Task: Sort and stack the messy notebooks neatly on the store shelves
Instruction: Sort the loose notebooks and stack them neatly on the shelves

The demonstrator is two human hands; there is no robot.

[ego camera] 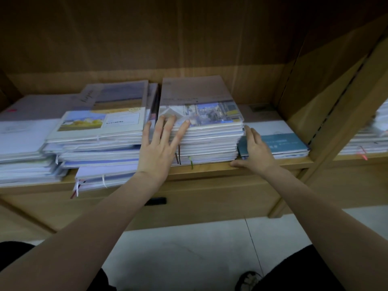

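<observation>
Left hand [160, 144] flat, fingers spread on middle notebook stack's [210, 141] near-left corner; right hand [255, 151] open against its right side, over low teal notebook [287, 141], wooden shelf [210, 168]

Both bare arms reached forward; the left hand [160, 143] spread its fingers flat, the right hand [255, 151] stood edgewise, fingers straight.

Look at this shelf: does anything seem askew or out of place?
Yes. The left notebook pile is staggered, and its bottom notebooks jut past the shelf edge. The middle stack, between both hands, looks squared.
</observation>
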